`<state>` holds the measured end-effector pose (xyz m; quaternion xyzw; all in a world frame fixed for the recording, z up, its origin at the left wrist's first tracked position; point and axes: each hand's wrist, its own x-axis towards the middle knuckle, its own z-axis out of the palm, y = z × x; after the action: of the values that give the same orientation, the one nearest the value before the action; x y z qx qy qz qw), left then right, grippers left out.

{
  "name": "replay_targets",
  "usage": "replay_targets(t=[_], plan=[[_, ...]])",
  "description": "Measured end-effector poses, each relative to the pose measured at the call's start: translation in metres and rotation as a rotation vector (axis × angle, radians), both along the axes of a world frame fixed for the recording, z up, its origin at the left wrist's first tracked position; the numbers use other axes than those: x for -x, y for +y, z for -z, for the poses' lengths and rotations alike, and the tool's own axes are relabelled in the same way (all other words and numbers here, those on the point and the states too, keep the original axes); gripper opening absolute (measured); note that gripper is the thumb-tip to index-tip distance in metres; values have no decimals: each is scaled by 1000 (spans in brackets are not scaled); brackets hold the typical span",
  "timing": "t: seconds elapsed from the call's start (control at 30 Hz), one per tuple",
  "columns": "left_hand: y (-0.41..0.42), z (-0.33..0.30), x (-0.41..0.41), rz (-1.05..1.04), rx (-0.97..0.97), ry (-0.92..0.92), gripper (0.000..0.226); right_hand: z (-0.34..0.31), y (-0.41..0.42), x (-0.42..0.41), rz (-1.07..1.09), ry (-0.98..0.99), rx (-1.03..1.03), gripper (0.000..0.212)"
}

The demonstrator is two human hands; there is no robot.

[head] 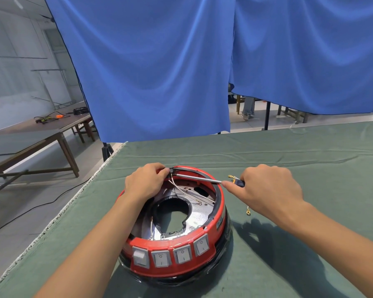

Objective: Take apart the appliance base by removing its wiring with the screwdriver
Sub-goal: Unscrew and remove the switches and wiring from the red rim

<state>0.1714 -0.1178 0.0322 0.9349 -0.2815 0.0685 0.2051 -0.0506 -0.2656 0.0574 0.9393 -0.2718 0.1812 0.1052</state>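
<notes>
I see the appliance base point(177, 233) sitting on the green-covered counter point(289, 244), close to me and a little left of centre, with its open side up. It is a red ring with a black band lower down, and a row of four grey rocker switches point(170, 254) faces me along the near wall. Inside lies a shiny metal plate point(202, 214) with a large irregular hole through which the green cloth shows.

My left hand point(145, 182) is on the far left rim of the base. Its fingers are curled and pinch a small black part at the rim, right where the screwdriver tip meets it. Thin white wires point(182, 189) run from that spot down across the metal plate, and another white wire stands near the plate's left edge.

My right hand point(269, 188) is just beyond the right side of the base, fingers wrapped round the dark handle of the screwdriver point(199, 179), forefinger stretched along it. The silver shaft reaches left across the top of the base to the rim by the left hand.

A loose wire with brass ring ends point(248, 211) lies on the cloth beside the right hand, and another brass end point(232, 176) shows just above the handle.

Blue curtains point(159, 72) hang behind the counter.
</notes>
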Motion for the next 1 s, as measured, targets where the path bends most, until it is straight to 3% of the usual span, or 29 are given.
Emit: replay_targets(t=[1.0], plan=[[-1,0,-2,20,3,-9,27,5,9,0,10,-24,15,67]])
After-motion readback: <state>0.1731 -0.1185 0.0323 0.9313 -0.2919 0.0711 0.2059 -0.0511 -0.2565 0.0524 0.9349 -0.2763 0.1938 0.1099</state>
